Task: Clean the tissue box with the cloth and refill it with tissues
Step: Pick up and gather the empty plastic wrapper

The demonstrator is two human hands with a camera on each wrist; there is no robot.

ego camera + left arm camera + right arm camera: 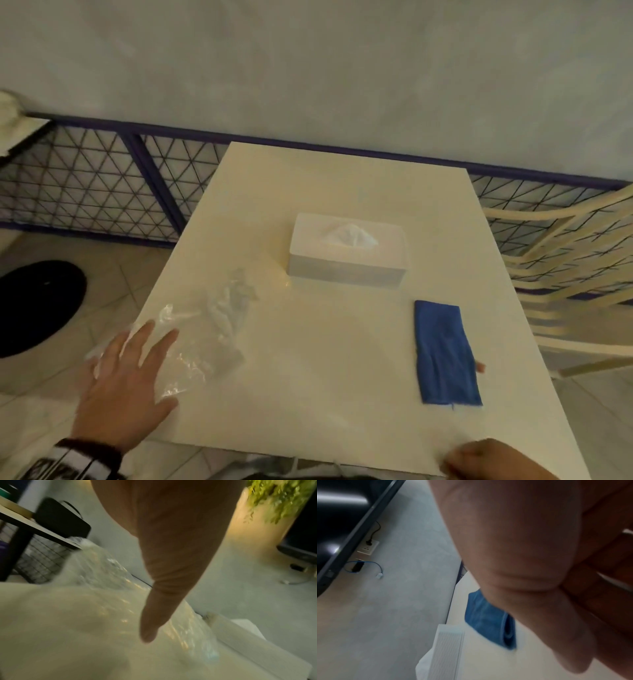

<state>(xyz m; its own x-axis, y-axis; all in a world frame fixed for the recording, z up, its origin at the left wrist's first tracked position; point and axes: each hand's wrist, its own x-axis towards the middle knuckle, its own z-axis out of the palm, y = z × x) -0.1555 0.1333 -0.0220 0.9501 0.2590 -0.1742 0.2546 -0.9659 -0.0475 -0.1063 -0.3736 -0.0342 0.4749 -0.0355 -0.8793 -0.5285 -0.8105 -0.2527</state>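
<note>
A white tissue box [346,255] stands mid-table with a tissue poking out of its top slot; it also shows in the wrist views [257,649] [447,649]. A folded blue cloth [443,353] [484,618] lies flat to the box's near right. An empty clear plastic wrapper [212,329] [96,574] lies crumpled at the near left. My left hand [147,346] [150,622] is spread flat, fingers straight, touching the wrapper's near end. My right hand [479,459] sits at the table's front right edge with fingers curled in, holding nothing visible.
The white table [325,394] stands against a blue wire fence [85,181] and a grey wall. A cream slatted chair [575,274] is at the right. A black round object [37,305] lies on the floor left. A small reddish bit [481,366] lies beside the cloth.
</note>
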